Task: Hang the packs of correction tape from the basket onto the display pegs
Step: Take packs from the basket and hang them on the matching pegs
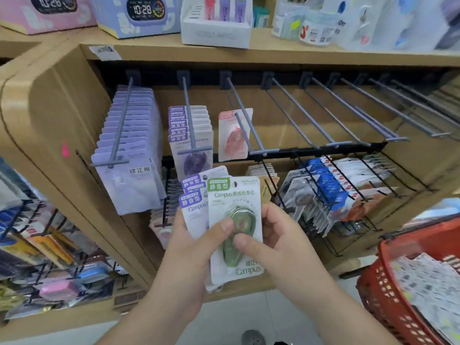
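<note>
Pegs loaded with hanging packs stand above and left of the left hand, which grips a fan of purple-labelled packs, its thumb curled onto the green-labelled pack in front. The right hand pinches that green pack's right edge, thumb on the blister. The red basket sits to its lower right with more packs inside.

The basket stands right of and below the pegs.

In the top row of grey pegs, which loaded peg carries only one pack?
The third peg from the left, holding a lone pink pack; the two left of it carry rows of purple packs.
</note>
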{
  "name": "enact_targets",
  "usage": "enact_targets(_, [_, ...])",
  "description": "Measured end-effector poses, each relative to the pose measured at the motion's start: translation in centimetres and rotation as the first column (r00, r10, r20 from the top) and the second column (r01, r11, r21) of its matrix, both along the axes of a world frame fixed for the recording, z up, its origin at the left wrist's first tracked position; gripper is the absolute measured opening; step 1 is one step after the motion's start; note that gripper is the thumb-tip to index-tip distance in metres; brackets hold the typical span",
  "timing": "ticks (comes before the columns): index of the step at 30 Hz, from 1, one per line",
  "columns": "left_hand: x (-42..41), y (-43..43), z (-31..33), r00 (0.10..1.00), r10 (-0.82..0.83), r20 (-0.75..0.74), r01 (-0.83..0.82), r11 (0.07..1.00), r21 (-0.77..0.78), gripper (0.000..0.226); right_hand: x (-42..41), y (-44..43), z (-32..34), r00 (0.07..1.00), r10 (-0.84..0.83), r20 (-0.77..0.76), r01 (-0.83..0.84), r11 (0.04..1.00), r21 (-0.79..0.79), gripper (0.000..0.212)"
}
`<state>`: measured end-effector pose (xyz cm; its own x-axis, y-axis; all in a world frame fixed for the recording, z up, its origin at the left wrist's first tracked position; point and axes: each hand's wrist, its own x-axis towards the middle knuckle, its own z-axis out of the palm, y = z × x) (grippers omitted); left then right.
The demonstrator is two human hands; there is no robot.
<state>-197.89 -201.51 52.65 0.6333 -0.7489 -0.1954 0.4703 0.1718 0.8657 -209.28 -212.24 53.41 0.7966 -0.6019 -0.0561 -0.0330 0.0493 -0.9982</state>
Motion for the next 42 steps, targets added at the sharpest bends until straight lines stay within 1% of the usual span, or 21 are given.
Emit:
enact_targets(2, [-0.7,-1.1,-0.1,0.998,-0.018,-0.057,0.018,1.000,-0.013,0.064,-0.9,-1.3,-0.1,0.997,-0.056,0.046,0.052,0.995,0.086,0.032])
enact_targets(3, [-1.2,-1.6,-0.1,0.997,-0.021,-0.070,0.021,1.000,-0.009,0.068,-1.3,-2.0,-0.2,0.995,-0.080,0.067,0.072,0.990,0.122,0.032])
enact_targets(4, [-1.5,-2.2,-0.2,0.997,-0.022,-0.067,0.021,1.000,-0.006,0.068,-1.7,-2.7,-0.2,0.992,-0.095,0.085,0.081,0.985,0.152,0.032])
enact_targets(7, [-2.5,-3.8,-0.1,0.999,0.002,-0.045,-0.001,1.000,0.013,0.057,-3.0,-5.0,-0.1,0.986,-0.117,0.120,0.093,0.978,0.186,0.036])
enact_targets(9, [-2.9,-4.7,-0.2,0.998,0.048,-0.036,-0.047,0.998,0.041,0.055,-3.9,-6.8,0.0,0.980,-0.152,0.125,0.130,0.977,0.170,0.033])
enact_targets(12, [-3.7,-6.2,-0.2,0.995,0.100,-0.024,-0.098,0.992,0.075,0.060,-5.1,-9.6,0.0,0.972,-0.187,0.144,0.165,0.975,0.149,0.025])
enact_targets(14, [-4.3,-7.2,0.1,0.990,0.138,-0.018,-0.136,0.987,0.082,0.056,-5.4,-11.2,-0.1,0.974,-0.181,0.136,0.163,0.978,0.132,0.023])
enact_targets(17, [-5.2,-8.7,0.2,0.981,0.196,0.007,-0.196,0.977,0.089,0.057,-5.2,-13.2,-0.4,0.988,-0.120,0.096,0.113,0.991,0.067,0.023])
enact_targets(19, [-5.9,-9.4,0.2,0.974,0.225,0.022,-0.226,0.970,0.087,0.054,-5.0,-14.1,-0.8,0.994,-0.072,0.077,0.071,0.997,0.020,0.023])
enact_targets(25, [-7.1,-10.3,0.0,0.948,0.309,0.077,-0.317,0.940,0.124,0.054,-4.7,-15.7,-1.4,0.998,0.029,0.054,-0.024,0.995,-0.096,0.022])
enact_targets(28, [-7.4,-10.5,0.1,0.934,0.344,0.091,-0.354,0.925,0.135,0.050,-3.5,-17.1,-1.6,1.000,0.017,0.027,-0.014,0.994,-0.111,0.018])
enact_targets(32, [-7.8,-11.0,0.2,0.923,0.368,0.111,-0.382,0.912,0.150,0.051,0.2,-19.3,-1.4,0.999,-0.029,-0.020,0.027,0.995,-0.094,0.011])
enact_targets(34, [-7.9,-11.2,0.3,0.920,0.373,0.117,-0.388,0.908,0.155,0.045,2.0,-20.4,-1.2,0.998,-0.056,-0.042,0.051,0.993,-0.104,0.007])
enact_targets(35, [-7.9,-11.3,0.3,0.920,0.374,0.119,-0.389,0.909,0.150,0.040,2.7,-20.9,-1.1,0.996,-0.061,-0.062,0.052,0.989,-0.137,0.007])
enact_targets(37, [-7.9,-11.4,0.4,0.918,0.379,0.113,-0.392,0.910,0.135,0.028,3.5,-21.5,-1.2,0.993,-0.068,-0.092,0.051,0.984,-0.170,0.007])
enact_targets(39, [-7.9,-11.4,0.4,0.919,0.377,0.112,-0.390,0.912,0.131,0.027,3.6,-21.9,-1.8,0.989,-0.093,-0.117,0.072,0.982,-0.172,0.010])
enact_targets(40, [-7.9,-11.4,0.4,0.921,0.373,0.115,-0.386,0.912,0.138,0.029,3.4,-21.9,-2.2,0.985,-0.110,-0.135,0.087,0.982,-0.168,0.015])
enact_targets(42, [-7.8,-11.4,0.4,0.921,0.369,0.126,-0.386,0.910,0.155,0.044,2.6,-21.6,-3.1,0.975,-0.155,-0.159,0.132,0.980,-0.151,0.032])
